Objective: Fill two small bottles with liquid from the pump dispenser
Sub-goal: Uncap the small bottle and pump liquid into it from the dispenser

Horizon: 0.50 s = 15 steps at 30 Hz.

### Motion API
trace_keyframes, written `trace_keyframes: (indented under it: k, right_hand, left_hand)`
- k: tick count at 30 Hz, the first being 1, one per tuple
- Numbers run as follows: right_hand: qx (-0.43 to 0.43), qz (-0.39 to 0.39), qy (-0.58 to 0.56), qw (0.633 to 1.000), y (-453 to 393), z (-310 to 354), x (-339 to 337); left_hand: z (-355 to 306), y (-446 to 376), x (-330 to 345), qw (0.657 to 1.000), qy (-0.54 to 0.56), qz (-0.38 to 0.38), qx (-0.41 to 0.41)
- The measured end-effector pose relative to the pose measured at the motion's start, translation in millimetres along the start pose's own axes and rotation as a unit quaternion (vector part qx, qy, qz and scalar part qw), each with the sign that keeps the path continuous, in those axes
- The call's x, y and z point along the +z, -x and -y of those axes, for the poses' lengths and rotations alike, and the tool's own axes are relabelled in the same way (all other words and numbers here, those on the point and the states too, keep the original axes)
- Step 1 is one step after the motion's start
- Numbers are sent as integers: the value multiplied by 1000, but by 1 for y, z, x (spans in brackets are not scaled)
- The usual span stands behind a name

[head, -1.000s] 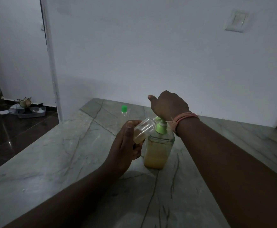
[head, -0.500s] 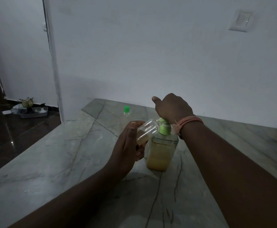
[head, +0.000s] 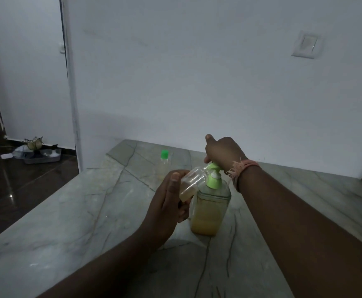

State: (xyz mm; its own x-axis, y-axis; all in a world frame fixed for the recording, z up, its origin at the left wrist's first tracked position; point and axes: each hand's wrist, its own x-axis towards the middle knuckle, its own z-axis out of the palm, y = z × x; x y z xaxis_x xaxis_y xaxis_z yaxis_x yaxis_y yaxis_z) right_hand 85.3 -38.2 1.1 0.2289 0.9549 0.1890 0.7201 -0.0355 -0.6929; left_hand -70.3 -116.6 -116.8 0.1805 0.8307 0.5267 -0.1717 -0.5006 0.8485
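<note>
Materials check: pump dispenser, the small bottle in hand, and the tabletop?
Dispenser: clear glossy plastic, probably; the yellowish liquid shows through; pump is opaque green plastic.
Small bottle: thin clear plastic, liquid visible inside.
Tabletop: polished stone, likely marble; grey-green with dark veins and a soft sheen.
</note>
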Motion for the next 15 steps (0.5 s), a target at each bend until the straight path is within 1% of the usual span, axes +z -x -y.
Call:
trace_keyframes:
  k: [3, 5, 8, 10, 13, 15]
  right_hand:
    - [32, -43, 16, 998, -3, -4, 10]
    - [37, -53, 34, 997, -6, -6, 13]
    - [42, -29, 44, 998, -6, -7, 16]
    - [38, -12, 58, 997, -5, -5, 16]
    - [15, 22, 74, 997, -6, 0, 10]
    - [3, 24, 63, 998, -7, 1, 7]
  left_hand:
    - [1, -2, -1, 1000, 0, -3, 0]
    - [2, -2, -1, 1000, 0, -2, 1]
    - [2, 0, -1, 1000, 13, -2, -4]
    - [1, 1, -2, 1000, 2, 1, -7]
    - [-1, 2, -1, 1000, -14, 4, -9]
    - [-1, 2, 0, 1000, -16, 2, -9]
